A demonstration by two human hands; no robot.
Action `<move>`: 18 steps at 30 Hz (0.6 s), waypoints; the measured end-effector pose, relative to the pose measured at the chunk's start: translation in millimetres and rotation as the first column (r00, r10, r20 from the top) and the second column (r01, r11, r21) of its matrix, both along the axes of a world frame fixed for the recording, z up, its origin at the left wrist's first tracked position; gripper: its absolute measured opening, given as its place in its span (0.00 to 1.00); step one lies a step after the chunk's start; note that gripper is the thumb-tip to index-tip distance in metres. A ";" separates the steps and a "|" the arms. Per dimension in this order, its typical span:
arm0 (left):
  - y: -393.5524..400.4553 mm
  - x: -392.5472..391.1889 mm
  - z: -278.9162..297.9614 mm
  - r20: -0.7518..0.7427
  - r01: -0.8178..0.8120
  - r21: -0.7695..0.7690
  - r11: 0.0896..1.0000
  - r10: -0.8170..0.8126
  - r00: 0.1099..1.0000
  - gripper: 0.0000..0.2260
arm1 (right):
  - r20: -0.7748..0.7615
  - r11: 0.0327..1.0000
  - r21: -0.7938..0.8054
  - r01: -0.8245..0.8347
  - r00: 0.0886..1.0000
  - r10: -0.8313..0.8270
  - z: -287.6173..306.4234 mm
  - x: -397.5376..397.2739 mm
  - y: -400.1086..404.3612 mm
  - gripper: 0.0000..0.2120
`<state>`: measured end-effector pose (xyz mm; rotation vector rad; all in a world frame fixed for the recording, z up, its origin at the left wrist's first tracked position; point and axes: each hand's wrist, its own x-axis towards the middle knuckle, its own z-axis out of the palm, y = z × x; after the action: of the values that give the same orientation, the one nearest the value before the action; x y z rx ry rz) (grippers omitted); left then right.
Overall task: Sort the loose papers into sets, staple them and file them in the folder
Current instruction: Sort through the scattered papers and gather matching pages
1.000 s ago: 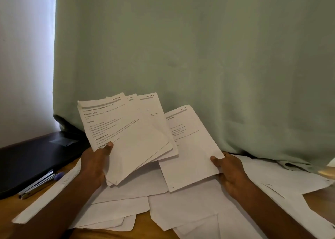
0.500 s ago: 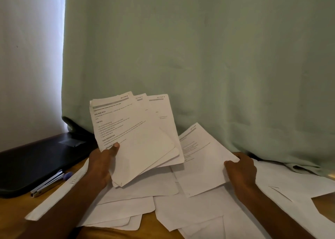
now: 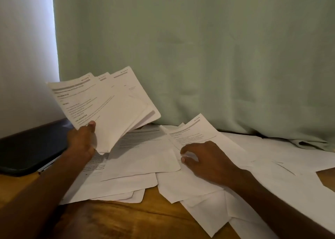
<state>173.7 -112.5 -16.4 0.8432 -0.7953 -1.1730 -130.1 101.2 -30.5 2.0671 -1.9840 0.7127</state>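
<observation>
- Pale green curtain (image 3: 199, 57): hangs along the desk's far edge, hem bunched on the surface at the far right.
- White wall (image 3: 25, 57): left of the curtain.
- Wooden desk (image 3: 145, 215): bare grain along near edge.

The left hand (image 3: 82, 141) grips a fanned set of papers (image 3: 108, 108) above the tabletop (image 3: 126, 218). The right hand (image 3: 208, 159) rests on loose papers (image 3: 145, 159).

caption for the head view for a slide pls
Left hand holds a fanned set of printed sheets while the right hand rests on loose papers on the wooden table.
</observation>
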 end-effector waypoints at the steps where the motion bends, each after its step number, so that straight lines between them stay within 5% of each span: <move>1: -2.3 5.5 1.9 -0.007 -0.003 0.004 1.000 0.003 1.000 0.05 | -0.032 0.999 0.025 0.030 0.999 -0.030 -2.2 -0.5 -2.1 0.12; 6: -14.7 18.6 -4.7 -0.016 -0.021 -0.014 1.000 0.021 1.000 0.04 | -0.044 0.973 0.002 0.229 0.972 -0.229 0.1 -9.0 -2.0 0.15; 13: -22.3 20.2 -9.7 -0.074 0.036 -0.020 0.999 -0.037 0.997 0.09 | 0.268 0.974 0.016 0.225 0.938 -0.221 9.2 21.2 -21.8 0.10; 18: -19.2 16.9 -10.4 -0.056 0.051 -0.016 0.999 -0.052 0.997 0.07 | 0.228 0.924 0.242 0.295 0.909 -0.349 19.4 46.5 -62.7 0.26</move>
<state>190.6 -131.7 -26.8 0.7780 -0.7821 -1.2300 -83.7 38.5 -11.2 1.7405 -2.5701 0.7802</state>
